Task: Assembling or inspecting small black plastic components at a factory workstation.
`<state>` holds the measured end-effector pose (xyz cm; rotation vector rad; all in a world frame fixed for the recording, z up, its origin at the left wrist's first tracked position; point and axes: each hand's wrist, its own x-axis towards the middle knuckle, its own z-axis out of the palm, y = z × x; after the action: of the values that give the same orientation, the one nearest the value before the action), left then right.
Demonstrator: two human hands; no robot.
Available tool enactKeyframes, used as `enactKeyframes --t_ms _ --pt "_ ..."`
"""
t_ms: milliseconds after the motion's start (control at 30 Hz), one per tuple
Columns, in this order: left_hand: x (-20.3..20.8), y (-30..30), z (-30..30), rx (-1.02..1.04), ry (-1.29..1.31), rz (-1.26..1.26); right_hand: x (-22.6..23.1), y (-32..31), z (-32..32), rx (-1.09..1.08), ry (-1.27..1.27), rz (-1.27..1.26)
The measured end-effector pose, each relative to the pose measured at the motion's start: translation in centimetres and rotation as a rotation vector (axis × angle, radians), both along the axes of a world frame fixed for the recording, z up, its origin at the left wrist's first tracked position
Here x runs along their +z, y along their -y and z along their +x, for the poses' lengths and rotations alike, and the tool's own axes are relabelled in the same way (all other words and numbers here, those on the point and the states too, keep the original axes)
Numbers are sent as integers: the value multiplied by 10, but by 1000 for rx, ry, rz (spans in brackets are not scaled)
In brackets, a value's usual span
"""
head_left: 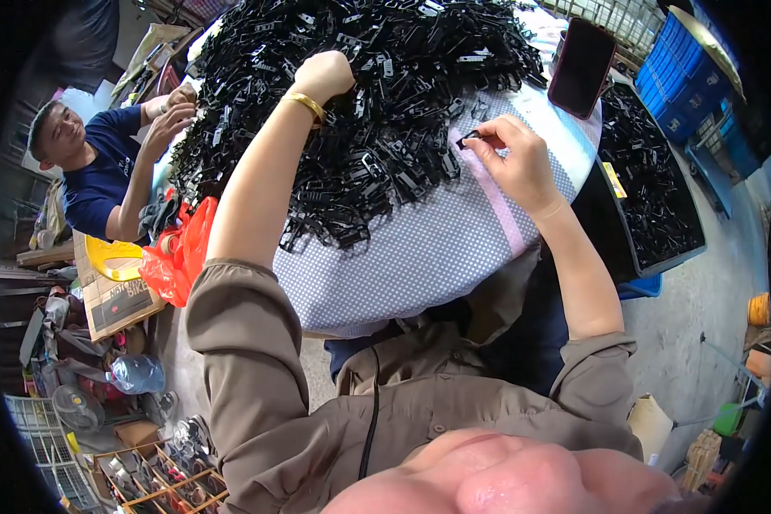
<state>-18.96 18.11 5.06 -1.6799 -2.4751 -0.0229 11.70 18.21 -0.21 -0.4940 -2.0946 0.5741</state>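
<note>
While R hand [520, 164] pinches 1 blk piece [468, 138] — L hand [325, 75] curls over jagged, glossy pile [428, 94], grip unclear.

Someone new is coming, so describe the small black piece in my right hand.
Find the dotted tablecloth under a big heap of black pieces. At the heap's right side, a pink strip runs across the cloth, with the right hand beside its far end. The small black piece is pinched in that hand's grip, while its neighbours lie loose in the heap.
</note>
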Motion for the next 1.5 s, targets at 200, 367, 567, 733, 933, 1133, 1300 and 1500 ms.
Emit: enactKeyframes --t_ms 200,367,567,733,933,1133,1300,1500 --pt "20 15 14 -113 228 -123 -5 -2 5 31 -98 3" --pt "12 40 2 -144 255 194 -1 -3 9 8 -114 -113" --pt "19 97 59 -403 1228 507 18 23 8 138 -180 -622" --pt "-1 128 116 -373 1467 422 20 40 0 353 -408 -981" --pt "-22 135 132 -551 1274 568 15 50 -7 471 -325 -1236" --pt "-7 144 134 -333 1651 306 19 53 -3 260 -226 -767" --pt "-15 147 127 -306 2012 279 20 54 -3 293 -132 -550" --pt "-17 149 135 -170 2025 352 19 57 -8 215 -240 -570"
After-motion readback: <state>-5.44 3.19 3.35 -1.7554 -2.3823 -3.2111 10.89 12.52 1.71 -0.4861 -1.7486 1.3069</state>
